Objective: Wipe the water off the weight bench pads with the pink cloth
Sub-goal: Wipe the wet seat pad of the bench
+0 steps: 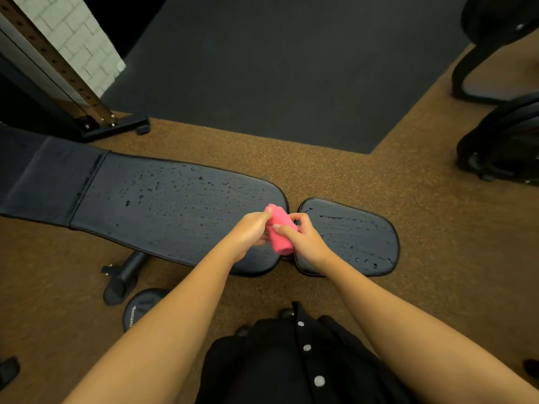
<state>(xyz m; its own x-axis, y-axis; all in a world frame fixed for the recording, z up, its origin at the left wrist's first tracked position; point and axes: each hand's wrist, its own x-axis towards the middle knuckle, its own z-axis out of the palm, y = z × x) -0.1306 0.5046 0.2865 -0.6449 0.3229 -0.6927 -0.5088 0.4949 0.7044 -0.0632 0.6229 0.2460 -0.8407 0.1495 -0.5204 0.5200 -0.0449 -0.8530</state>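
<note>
We are gripping the rolled pink cloth (280,236) with both hands, left hand (253,230) curling round its upper end, right hand (307,243) pinching its side. It is hanging, seemingly raised, over the gap between the back pad's (175,205) rounded end and the seat pad (353,237), both beading with water (329,217).

I am looking at a bright pink cloth (280,233) standing out against a glossy black long pad (175,205) and short pad (353,237), both glinting with pale droplet speckles. Tan flecked flooring (320,170) is bordering a charcoal mat (277,68). White buttons (306,347) are dotting a black shirt (262,371).
</note>
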